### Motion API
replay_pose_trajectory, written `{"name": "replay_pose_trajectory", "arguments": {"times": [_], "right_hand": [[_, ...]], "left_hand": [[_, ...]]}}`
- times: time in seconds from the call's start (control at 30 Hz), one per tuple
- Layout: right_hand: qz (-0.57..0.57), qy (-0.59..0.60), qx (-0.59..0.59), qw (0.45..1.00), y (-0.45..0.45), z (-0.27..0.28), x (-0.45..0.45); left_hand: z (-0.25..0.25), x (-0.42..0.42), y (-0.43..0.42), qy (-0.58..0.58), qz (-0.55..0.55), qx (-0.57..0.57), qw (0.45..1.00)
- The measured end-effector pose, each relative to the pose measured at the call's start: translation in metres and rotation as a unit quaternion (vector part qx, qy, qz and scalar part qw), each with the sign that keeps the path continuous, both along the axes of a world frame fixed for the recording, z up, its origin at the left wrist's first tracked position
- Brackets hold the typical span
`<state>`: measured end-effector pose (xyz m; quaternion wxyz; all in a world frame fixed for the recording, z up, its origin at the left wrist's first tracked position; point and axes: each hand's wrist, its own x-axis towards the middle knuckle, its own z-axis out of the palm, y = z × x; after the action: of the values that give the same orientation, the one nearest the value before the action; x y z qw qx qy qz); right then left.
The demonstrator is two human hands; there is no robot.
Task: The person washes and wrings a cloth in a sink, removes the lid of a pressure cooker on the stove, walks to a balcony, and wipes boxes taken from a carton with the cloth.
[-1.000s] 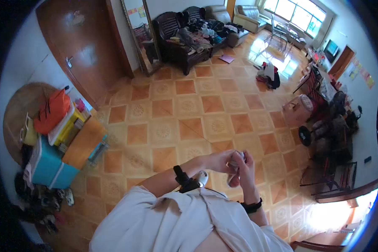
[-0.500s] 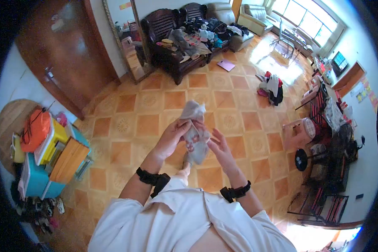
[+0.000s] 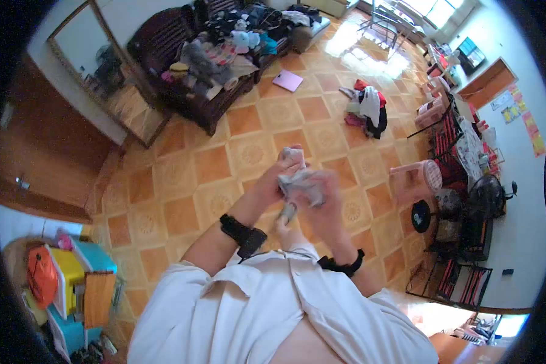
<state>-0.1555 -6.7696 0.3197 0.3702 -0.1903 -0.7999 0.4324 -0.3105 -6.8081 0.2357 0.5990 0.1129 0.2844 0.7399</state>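
Observation:
A small light-grey cloth with pink marks, which looks like a sock (image 3: 298,183), is bunched up in front of me at the middle of the view. My left hand (image 3: 274,181) grips it from the left side, with part of the cloth sticking up above the fingers. From the right, my right hand (image 3: 325,193) closes over the other part of the sock; motion blurs its fingers. Both wrists wear black bands. Below the hands, one of my feet shows on the tiled floor.
Ahead, a dark wooden bench (image 3: 206,112) carries heaped clothes. A clothes pile (image 3: 370,112) and a pink folder (image 3: 287,80) lie on the floor. A pink stool (image 3: 428,176) and a fan (image 3: 488,195) stand right; colourful bins (image 3: 97,258) are at left.
The sock, hanging long in my left hand before, is now bunched between both hands. My right hand has moved onto it. The view has turned to the right.

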Motion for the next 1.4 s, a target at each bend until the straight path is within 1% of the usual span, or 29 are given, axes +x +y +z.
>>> {"name": "replay_pose_trajectory", "arguments": {"times": [0.03, 0.07, 0.13, 0.17, 0.23, 0.27, 0.33, 0.37, 0.4, 0.43, 0.47, 0.53, 0.57, 0.63, 0.67, 0.7, 0.77, 0.9, 0.93, 0.97, 1.03, 1.07, 1.1, 1.17, 1.2, 1.23, 1.3, 1.37, 1.4], "right_hand": [[0.006, -0.027, 0.207, 0.978, 0.015, 0.002, -0.022], [0.001, -0.027, 0.210, 0.977, 0.039, -0.003, -0.038], [0.040, 0.008, 0.252, 0.967, 0.104, -0.010, -0.078], [0.033, 0.018, 0.254, 0.967, 0.151, -0.024, -0.098], [-0.123, 0.033, 0.139, 0.982, 0.257, -0.064, -0.125], [-0.118, 0.047, 0.147, 0.981, 0.313, -0.063, -0.143], [-0.203, -0.024, 0.113, 0.972, 0.380, -0.057, -0.173], [-0.207, -0.023, 0.108, 0.972, 0.405, -0.059, -0.188], [-0.199, 0.001, 0.154, 0.968, 0.419, -0.037, -0.212], [-0.188, 0.021, 0.200, 0.961, 0.433, -0.023, -0.235], [-0.122, 0.024, 0.168, 0.978, 0.445, -0.022, -0.255], [-0.015, 0.098, 0.247, 0.964, 0.468, -0.017, -0.306], [0.025, 0.124, 0.274, 0.953, 0.487, -0.014, -0.330], [-0.003, 0.156, 0.245, 0.957, 0.538, -0.021, -0.373], [-0.017, 0.085, 0.140, 0.986, 0.571, -0.023, -0.386], [-0.017, 0.084, 0.141, 0.986, 0.618, -0.030, -0.406], [-0.107, -0.075, 0.072, 0.989, 0.712, -0.056, -0.452], [-0.148, -0.072, 0.120, 0.979, 0.841, -0.069, -0.528], [-0.201, -0.071, 0.116, 0.970, 0.878, -0.068, -0.544], [-0.250, -0.077, 0.108, 0.959, 0.915, -0.069, -0.552], [-0.248, -0.050, 0.074, 0.965, 0.992, -0.067, -0.558], [-0.188, 0.047, -0.080, 0.978, 1.025, -0.057, -0.562], [-0.122, 0.150, -0.228, 0.954, 1.054, -0.042, -0.569], [-0.107, 0.186, -0.259, 0.942, 1.100, -0.006, -0.576], [-0.078, 0.218, -0.283, 0.931, 1.123, 0.009, -0.581], [-0.087, 0.222, -0.282, 0.929, 1.140, 0.017, -0.583], [-0.079, 0.152, -0.190, 0.967, 1.181, 0.020, -0.595], [-0.093, 0.145, -0.160, 0.972, 1.246, 0.008, -0.611], [-0.126, 0.152, -0.169, 0.966, 1.281, 0.002, -0.617]], "left_hand": [[0.003, -0.009, 0.033, 0.002, -0.006, 0.004, 1.000], [0.005, -0.018, 0.065, 0.014, -0.018, -0.018, 1.000], [-0.026, -0.042, 0.144, 0.119, -0.006, 0.019, 0.993], [-0.041, -0.055, 0.183, 0.169, 0.004, 0.036, 0.985], [-0.016, -0.070, 0.240, -0.018, 0.009, -0.019, 1.000], [-0.008, -0.082, 0.274, -0.013, 0.043, -0.110, 0.993], [-0.003, -0.125, 0.330, 0.042, 0.019, -0.117, 0.992], [-0.004, -0.142, 0.358, 0.082, -0.007, -0.118, 0.990], [-0.020, -0.160, 0.398, -0.034, 0.017, -0.080, 0.996], [-0.030, -0.185, 0.427, -0.036, 0.016, -0.079, 0.996], [-0.037, -0.215, 0.450, -0.009, 0.051, 0.019, 0.998], [-0.063, -0.274, 0.490, -0.015, 0.092, 0.122, 0.988], [-0.060, -0.295, 0.513, -0.013, 0.097, 0.128, 0.987], [-0.046, -0.329, 0.547, -0.071, 0.109, 0.078, 0.988], [-0.036, -0.345, 0.562, -0.104, 0.098, 0.073, 0.987], [-0.014, -0.353, 0.583, -0.105, 0.098, 0.074, 0.987], [0.020, -0.371, 0.631, -0.070, 0.077, -0.072, 0.992], [-0.015, -0.468, 0.755, -0.021, 0.074, -0.067, 0.995], [-0.003, -0.491, 0.784, 0.050, 0.074, -0.058, 0.994], [-0.003, -0.518, 0.815, 0.040, 0.066, -0.054, 0.996], [0.003, -0.565, 0.867, 0.193, -0.092, 0.002, 0.977], [0.007, -0.579, 0.901, 0.179, -0.106, 0.005, 0.978], [0.009, -0.593, 0.936, 0.182, -0.117, 0.001, 0.976], [0.003, -0.613, 1.009, 0.092, -0.220, -0.011, 0.971], [0.005, -0.615, 1.044, 0.092, -0.232, -0.012, 0.968], [0.007, -0.611, 1.073, 0.068, -0.239, -0.026, 0.968], [0.015, -0.608, 1.143, 0.049, -0.248, -0.038, 0.967], [0.033, -0.606, 1.210, 0.196, -0.227, -0.061, 0.952], [0.051, -0.615, 1.238, 0.178, -0.276, -0.059, 0.943]]}}
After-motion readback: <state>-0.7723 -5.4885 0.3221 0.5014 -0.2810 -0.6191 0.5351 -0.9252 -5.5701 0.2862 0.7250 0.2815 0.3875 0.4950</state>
